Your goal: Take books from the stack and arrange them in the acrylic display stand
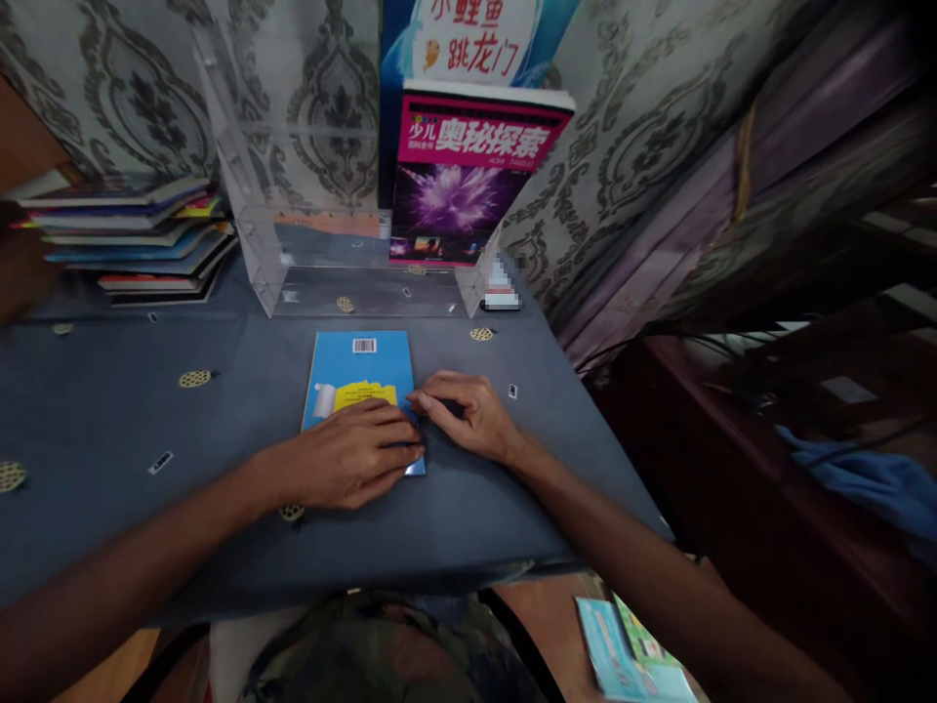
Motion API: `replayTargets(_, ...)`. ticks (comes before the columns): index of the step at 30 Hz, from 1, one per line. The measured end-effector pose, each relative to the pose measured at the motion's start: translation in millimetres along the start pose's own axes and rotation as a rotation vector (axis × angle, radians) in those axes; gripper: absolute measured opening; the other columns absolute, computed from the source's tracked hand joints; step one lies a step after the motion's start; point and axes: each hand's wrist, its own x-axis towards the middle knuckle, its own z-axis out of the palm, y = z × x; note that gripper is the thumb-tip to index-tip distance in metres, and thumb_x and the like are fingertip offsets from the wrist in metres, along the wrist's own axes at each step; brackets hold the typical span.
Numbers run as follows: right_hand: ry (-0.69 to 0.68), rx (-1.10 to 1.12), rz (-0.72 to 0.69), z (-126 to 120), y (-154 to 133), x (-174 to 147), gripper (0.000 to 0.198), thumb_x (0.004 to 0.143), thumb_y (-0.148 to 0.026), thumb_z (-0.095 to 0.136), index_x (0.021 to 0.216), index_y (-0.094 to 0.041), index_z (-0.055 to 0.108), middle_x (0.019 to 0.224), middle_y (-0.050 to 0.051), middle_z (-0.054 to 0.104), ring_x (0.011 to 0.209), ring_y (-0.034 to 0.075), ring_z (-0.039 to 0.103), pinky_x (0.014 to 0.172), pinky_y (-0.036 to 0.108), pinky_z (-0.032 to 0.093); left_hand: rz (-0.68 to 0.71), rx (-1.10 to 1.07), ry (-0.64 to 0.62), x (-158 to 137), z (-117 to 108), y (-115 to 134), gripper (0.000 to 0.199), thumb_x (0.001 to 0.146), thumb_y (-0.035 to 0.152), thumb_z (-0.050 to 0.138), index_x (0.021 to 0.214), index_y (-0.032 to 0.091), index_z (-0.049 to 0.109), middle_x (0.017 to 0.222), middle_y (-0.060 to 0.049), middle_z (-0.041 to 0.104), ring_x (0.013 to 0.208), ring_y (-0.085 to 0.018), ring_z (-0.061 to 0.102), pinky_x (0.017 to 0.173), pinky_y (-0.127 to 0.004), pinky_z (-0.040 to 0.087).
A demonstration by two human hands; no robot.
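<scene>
A blue book (361,366) lies on the cloth-covered table, with a barcode near its far edge and a yellow printed patch in the middle. Across its near part my left hand (358,454) rests flat, fingers stretched toward the right edge and covering the lower cover. My right hand (468,415) is at the book's right side, thumb and forefinger pinched together at that edge. Its other fingers are curled under and partly hidden.
Behind the book stands a clear acrylic rack (256,234) holding a purple-and-black book (461,186) and a taller blue book (395,59). A stack of books (139,234) sits at the left. The table's right edge drops off toward a dark red surface (703,430). More books (622,649) lie below.
</scene>
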Motion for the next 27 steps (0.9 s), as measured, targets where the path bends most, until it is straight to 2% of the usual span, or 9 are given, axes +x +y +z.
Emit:
replayTargets(5, -0.013, -0.034, -0.036, 2, -7, -4, 0.028, 0.099, -0.024, 0.049, 0.082, -0.017, 0.070, 0.075, 0.005, 0.070, 0.071, 0.015, 0.065, 0.068, 0.028, 0.052, 0.008, 0.061, 0.007, -2, 5, 4, 0.027, 0.100, 0.021, 0.049, 0.118, 0.011, 0.066, 0.106, -0.010, 0.071, 0.107, -0.026, 0.061, 0.098, -0.044, 0.051)
replayTargets(10, -0.025, -0.003, -0.007, 5, -17, -16, 0.031, 0.100, -0.026, 0.048, 0.079, -0.018, 0.069, 0.076, 0.005, 0.070, 0.072, 0.016, 0.064, 0.071, 0.030, 0.053, 0.009, 0.095, 0.012, -6, 7, 7, 0.028, 0.099, 0.024, 0.052, 0.120, 0.009, 0.064, 0.108, -0.011, 0.070, 0.105, -0.026, 0.061, 0.096, -0.043, 0.052)
replayTargets(19, -0.009, 0.064, 0.041, 2, -22, -27, 0.028, 0.100, -0.026, 0.050, 0.081, -0.018, 0.070, 0.076, 0.005, 0.070, 0.073, 0.016, 0.065, 0.071, 0.030, 0.054, -0.016, 0.103, 0.124, -7, 14, 12, 0.023, 0.102, 0.021, 0.050, 0.117, 0.009, 0.063, 0.104, -0.009, 0.071, 0.101, -0.023, 0.063, 0.089, -0.039, 0.056)
replayTargets(27, -0.014, 0.070, 0.034, 2, -29, -33, 0.031, 0.100, -0.026, 0.049, 0.076, -0.019, 0.068, 0.076, 0.005, 0.070, 0.072, 0.016, 0.065, 0.070, 0.030, 0.055, -0.001, 0.166, 0.161, -8, 18, 17, 0.020, 0.103, 0.017, 0.049, 0.114, 0.011, 0.064, 0.103, -0.009, 0.072, 0.101, -0.022, 0.064, 0.088, -0.038, 0.057)
